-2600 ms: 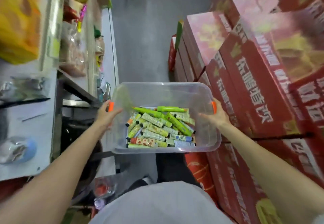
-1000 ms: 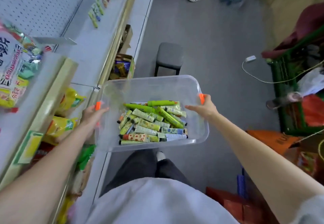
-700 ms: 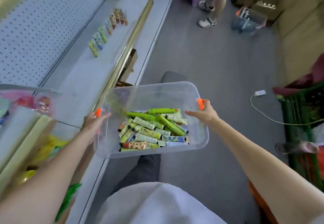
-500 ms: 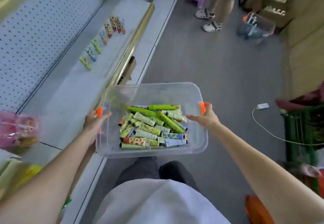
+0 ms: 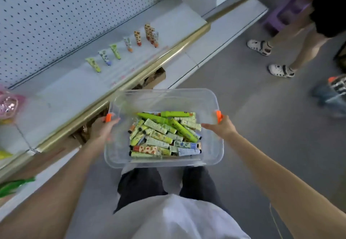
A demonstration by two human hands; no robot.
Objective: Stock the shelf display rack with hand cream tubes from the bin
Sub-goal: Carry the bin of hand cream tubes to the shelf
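While two hands point(image 5: 102, 128) point(image 5: 222, 128) grip one bin point(image 5: 168, 93), seven tubes point(image 5: 115, 51) stand on shelf point(image 5: 65, 92).

Head cam: I see both hands carrying a clear rectangular plastic bin point(image 5: 164, 93) above the grey floor point(image 5: 262, 130). The left hand point(image 5: 102, 129) grips the bin's left rim at an orange latch point(image 5: 108, 117), thumb over the edge. The right hand point(image 5: 221, 128) grips the right rim just beside the second orange latch point(image 5: 218, 116). The bin holds a loose pile of small hand cream tubes point(image 5: 162, 137), mostly green or patterned, lying flat. On the left is a white metal shelf point(image 5: 71, 96) with a gold front rail point(image 5: 142, 70) and a perforated back panel point(image 5: 56, 14). A row of patterned tubes point(image 5: 128, 44) stands cap-down on the shelf, well apart from the bin. Another person's legs in white sandals point(image 5: 280, 70) are at upper right.
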